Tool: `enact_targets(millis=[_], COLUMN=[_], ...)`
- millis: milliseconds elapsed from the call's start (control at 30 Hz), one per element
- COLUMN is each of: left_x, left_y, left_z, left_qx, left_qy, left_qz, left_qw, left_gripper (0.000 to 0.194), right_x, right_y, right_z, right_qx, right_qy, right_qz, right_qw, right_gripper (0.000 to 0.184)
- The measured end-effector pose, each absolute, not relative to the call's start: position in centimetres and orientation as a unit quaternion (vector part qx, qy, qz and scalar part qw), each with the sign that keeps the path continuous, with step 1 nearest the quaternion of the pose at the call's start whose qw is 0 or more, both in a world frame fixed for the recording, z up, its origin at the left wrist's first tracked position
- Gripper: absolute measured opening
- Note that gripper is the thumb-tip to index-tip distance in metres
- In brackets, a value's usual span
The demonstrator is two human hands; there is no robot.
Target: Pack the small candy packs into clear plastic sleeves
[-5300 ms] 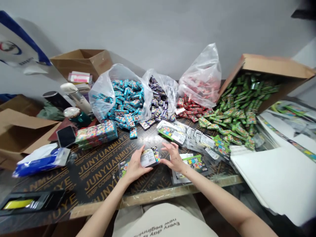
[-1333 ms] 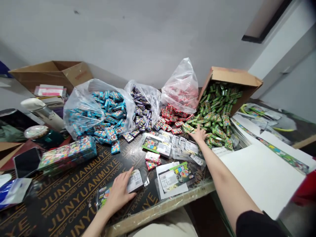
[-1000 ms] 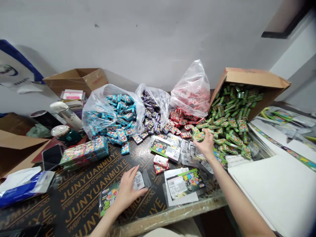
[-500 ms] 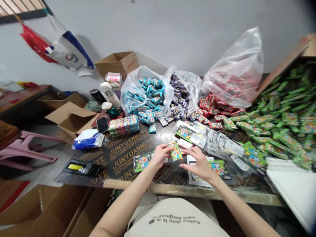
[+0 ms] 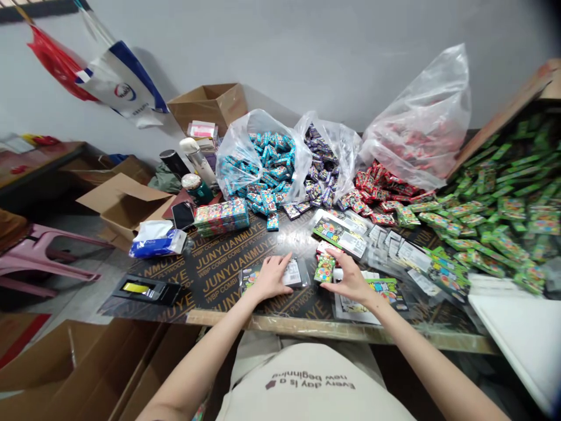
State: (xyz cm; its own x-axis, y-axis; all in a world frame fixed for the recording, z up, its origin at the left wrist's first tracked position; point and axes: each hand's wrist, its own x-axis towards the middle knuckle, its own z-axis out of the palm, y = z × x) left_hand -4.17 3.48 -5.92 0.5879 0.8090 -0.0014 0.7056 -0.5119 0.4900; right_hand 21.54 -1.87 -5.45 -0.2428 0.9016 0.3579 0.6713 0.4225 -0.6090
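Note:
My left hand [image 5: 275,277] lies palm down with fingers spread on a flat clear pouch [image 5: 302,273] with a printed card, on the dark tabletop. The hand hides much of the pouch. Between the thumb and fingers of my right hand [image 5: 352,279] is a small green packet [image 5: 324,268], its colourful printed face up. A red packet [image 5: 325,247] lies just beyond it, partly covered by the fingers. Under and beside my right wrist lie a green-and-black printed card [image 5: 390,294] and white-backed sheets.
Behind stand clear bags of blue packets [image 5: 274,155], purple packets [image 5: 322,155] and red packets [image 5: 407,143]. Loose green packets [image 5: 504,204] heap at the right. More pouches [image 5: 339,235] lie mid-table. A packet stack [image 5: 222,216], tissue pack [image 5: 158,240] and black tray [image 5: 146,290] are left.
My left hand has let go of the green packet and moved left and down onto the pouch. The green packet has shifted right, into my right hand's grasp beside the red packet.

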Motion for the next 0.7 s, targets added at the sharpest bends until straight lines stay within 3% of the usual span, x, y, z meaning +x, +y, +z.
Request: enact_targets(millis=[167, 333, 433, 533, 633, 700], left_x=[-3.9, -3.2, -2.4, -0.9, 1.0, 2.3], left_y=[2.3, 1.6, 1.8, 2.3, 2.0, 1.4], left_z=[-5.6, -4.4, -4.0, -3.8, -3.9, -4.0], left_qx=[0.879, 0.886, 0.82, 0.686, 0.565, 0.462], left_qy=[0.396, 0.34, 0.42, 0.519, 0.519, 0.499], left_qz=[0.133, 0.159, 0.258, 0.393, 0.479, 0.526], left_qw=[0.228, 0.272, 0.29, 0.325, 0.427, 0.512], left_gripper=[0.112, 0.112, 0.103, 0.07, 0.037, 0.033], right_x=[20.3, 19.7, 18.8, 16.6, 14.2, 13.2], right_y=[-1.9, -1.9, -1.4, -0.6, 0.4, 1.0], right_z=[-5.7, -3.7, -3.0, -2.9, -2.8, -2.5], right_qx=[-0.47, -0.389, -0.446, -0.514, -0.522, -0.533], right_qy=[-0.793, -0.798, -0.677, -0.433, -0.233, -0.171], right_qz=[0.216, 0.347, 0.399, 0.456, 0.498, 0.48], right_qw=[0.322, 0.302, 0.428, 0.583, 0.652, 0.675], right_gripper=[0.081, 0.085, 0.083, 0.077, 0.055, 0.043])
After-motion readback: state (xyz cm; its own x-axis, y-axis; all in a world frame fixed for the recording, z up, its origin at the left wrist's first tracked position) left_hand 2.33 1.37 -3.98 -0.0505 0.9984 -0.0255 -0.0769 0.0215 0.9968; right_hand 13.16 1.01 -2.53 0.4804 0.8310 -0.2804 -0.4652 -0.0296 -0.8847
